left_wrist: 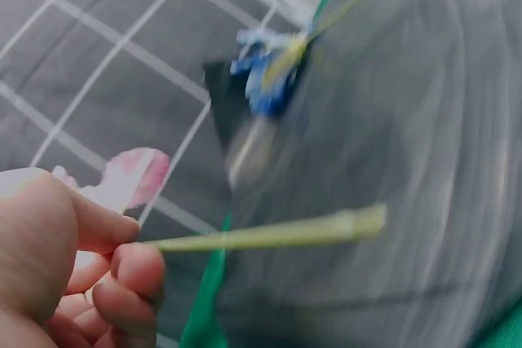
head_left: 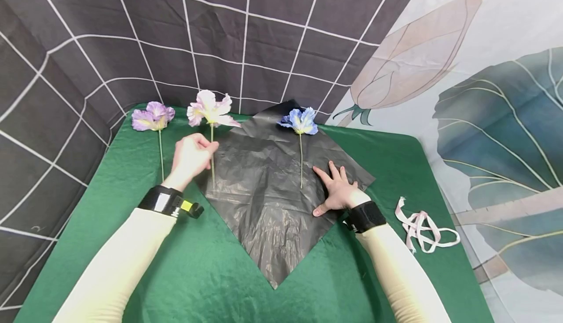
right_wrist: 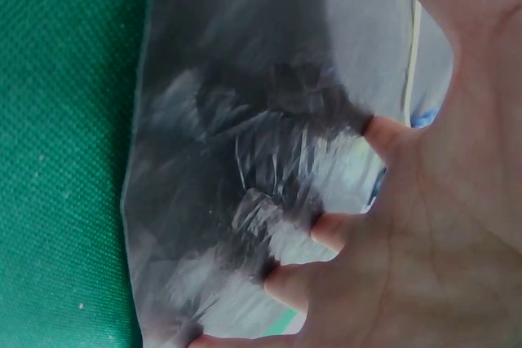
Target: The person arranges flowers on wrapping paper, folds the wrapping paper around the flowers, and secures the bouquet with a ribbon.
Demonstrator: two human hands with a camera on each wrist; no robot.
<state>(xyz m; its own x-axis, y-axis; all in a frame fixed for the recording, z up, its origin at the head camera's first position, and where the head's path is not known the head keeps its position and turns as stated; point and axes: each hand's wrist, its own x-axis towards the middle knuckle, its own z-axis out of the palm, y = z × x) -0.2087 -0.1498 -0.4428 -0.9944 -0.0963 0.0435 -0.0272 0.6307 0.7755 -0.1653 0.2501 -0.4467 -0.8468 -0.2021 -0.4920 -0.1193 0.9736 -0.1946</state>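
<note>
The left hand (head_left: 190, 157) has its fingers (left_wrist: 130, 275) curled in, thumb against them, pinching the thin green stem (left_wrist: 269, 234) of the pink flower (head_left: 211, 109). The stem runs past the fingertips over the left edge of the black sheet (head_left: 268, 201), and the bloom lies at the far edge of the green cloth (head_left: 198, 274) (the left wrist view is blurred, but the pinch on the stem is plain). The wrist, with a dark band, sits low over the cloth, and the cream sleeve (head_left: 119, 264) runs back toward the near left corner.

The right hand (head_left: 337, 192) lies flat, palm down, its fingers (right_wrist: 391, 132) straight and spread, pressing the right part of the sheet; it grasps nothing. Its thumb points toward the sheet's middle. The forearm comes in from the near right.

Just left of that hand, the blue flower (head_left: 301, 120) lies on the sheet, its stem pointing toward the person, the bloom near the sheet's far corner. The sheet is set as a diamond.

A purple flower (head_left: 152, 116) lies on the cloth, left of the pink one. A pale ribbon (head_left: 422, 225) lies loose on the cloth, right of the right wrist.
</note>
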